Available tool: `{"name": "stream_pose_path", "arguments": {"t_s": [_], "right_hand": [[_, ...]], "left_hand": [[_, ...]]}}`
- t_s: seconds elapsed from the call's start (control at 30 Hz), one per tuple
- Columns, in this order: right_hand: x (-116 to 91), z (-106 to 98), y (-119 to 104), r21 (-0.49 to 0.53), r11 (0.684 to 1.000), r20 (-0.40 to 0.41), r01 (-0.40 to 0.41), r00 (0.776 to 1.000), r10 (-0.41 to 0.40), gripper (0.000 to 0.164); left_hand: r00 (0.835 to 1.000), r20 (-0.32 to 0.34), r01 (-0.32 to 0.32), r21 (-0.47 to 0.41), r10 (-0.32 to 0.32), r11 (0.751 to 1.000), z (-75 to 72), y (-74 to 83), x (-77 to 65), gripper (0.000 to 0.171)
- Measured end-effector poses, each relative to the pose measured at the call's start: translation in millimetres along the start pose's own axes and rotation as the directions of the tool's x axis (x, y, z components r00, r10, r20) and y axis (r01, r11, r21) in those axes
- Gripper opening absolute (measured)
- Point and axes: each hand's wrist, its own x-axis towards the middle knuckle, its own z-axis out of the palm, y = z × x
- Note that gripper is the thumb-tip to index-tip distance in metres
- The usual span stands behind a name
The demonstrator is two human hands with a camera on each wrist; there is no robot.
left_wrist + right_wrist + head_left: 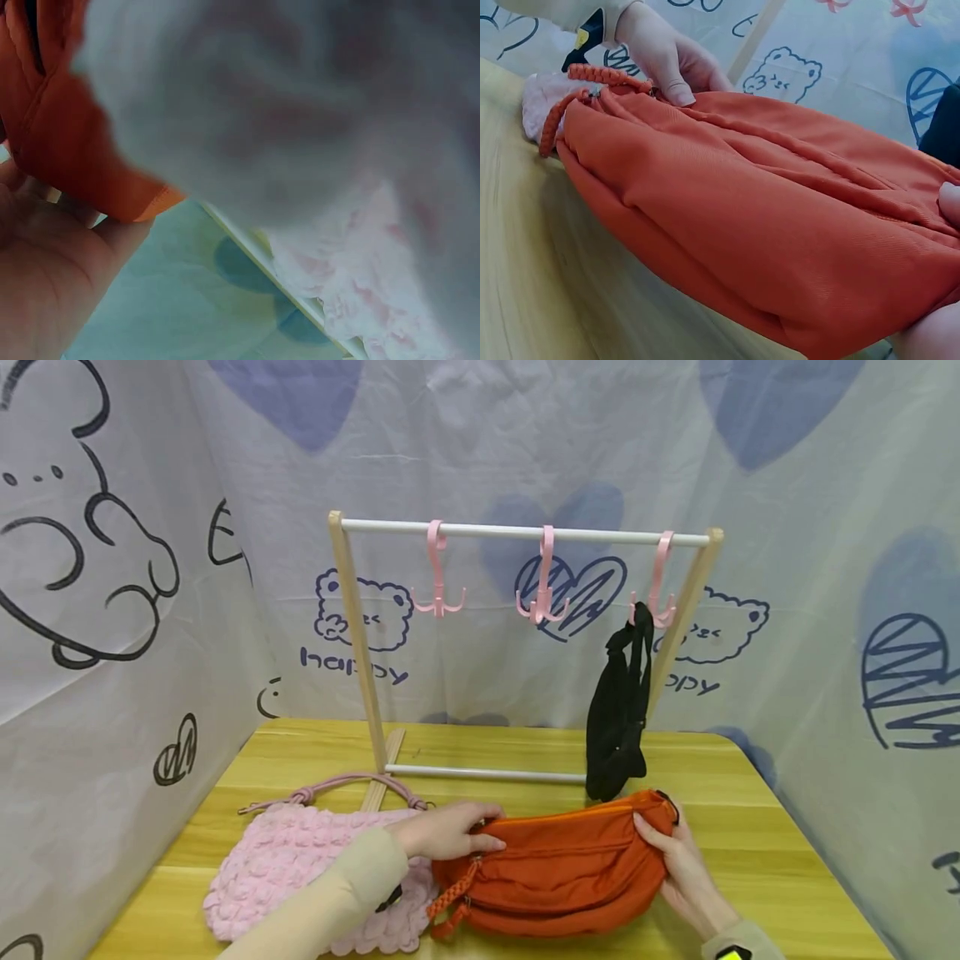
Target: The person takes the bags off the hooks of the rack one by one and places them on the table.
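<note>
left fingers (480,812): grasping orange bag (558,872) | right fingers (654,835): likewise (opposite end) | pink bag (281,852): beside

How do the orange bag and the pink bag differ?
The orange bag looks smooth; the pink bag is puffy and bumpy. The left hand and right hand grip the orange bag, while the pink bag lies on the table. The orange bag shows braided pulls; the pink bag shows a knotted handle. Both look soft.
</note>
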Motion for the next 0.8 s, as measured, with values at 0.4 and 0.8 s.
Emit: {"name": "stream_pose_path", "arguments": {"t_s": [0.4,0.8], "right_hand": [[7.7,-6.0,4.0,-0.138,0.961,-0.209,-0.239,0.956,0.208,0.041],[13.6,-10.5,8.6,-0.274,0.915,-0.232,-0.296,0.944,0.236,0.056]], "left_hand": [[0.997,0.000,0.082,0.096,-0.082,0.992,3.8,-2.0,7.5,0.047],[0.991,-0.014,0.133,0.152,-0.132,0.979,15.1,-5.6,14.3,0.027]]}}
